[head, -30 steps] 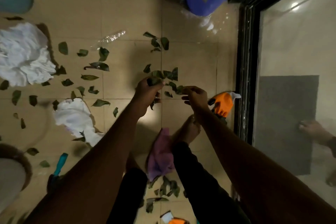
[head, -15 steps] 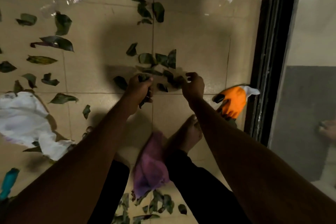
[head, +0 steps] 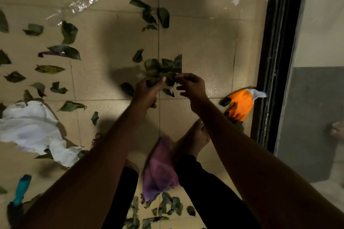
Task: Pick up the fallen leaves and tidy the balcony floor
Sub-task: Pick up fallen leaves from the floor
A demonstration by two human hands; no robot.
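Left hand point(head: 148, 90) tight around the leaves point(head: 162, 69), right hand point(head: 192, 87) just beside, fingertips point(head: 183, 77) in a pinch on them.

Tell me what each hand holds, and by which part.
The left hand grips a small bunch of leaves, fingers curled round them; by which part cannot be told. The right hand pinches a leaf by its edge.

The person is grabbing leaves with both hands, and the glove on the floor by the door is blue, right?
Not quite: in the head view the glove by the door frame is orange, not blue. The rest holds: the left hand and right hand both grip the leaves.
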